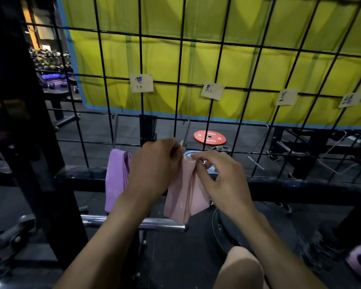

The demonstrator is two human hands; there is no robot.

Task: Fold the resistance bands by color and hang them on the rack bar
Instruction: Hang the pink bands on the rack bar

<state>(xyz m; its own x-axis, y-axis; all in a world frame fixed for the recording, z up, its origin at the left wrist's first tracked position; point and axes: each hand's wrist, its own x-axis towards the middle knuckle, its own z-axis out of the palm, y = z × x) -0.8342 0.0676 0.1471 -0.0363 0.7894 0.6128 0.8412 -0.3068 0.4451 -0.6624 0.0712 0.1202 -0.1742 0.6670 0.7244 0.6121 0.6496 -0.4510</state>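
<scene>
Hands both pinching the top of my folded pink band (186, 190), left hand (154, 170) and right hand (221, 180) close together, purple band (116, 180) hanging just left of them.

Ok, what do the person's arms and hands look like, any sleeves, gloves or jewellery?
Both forearms are bare up to the frame edge: no sleeves show. The left hand and right hand wear no gloves, and no rings, watch or wristband are visible.

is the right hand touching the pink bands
Touching: the head view shows the right hand pinching the top of the folded pink bands.
</scene>
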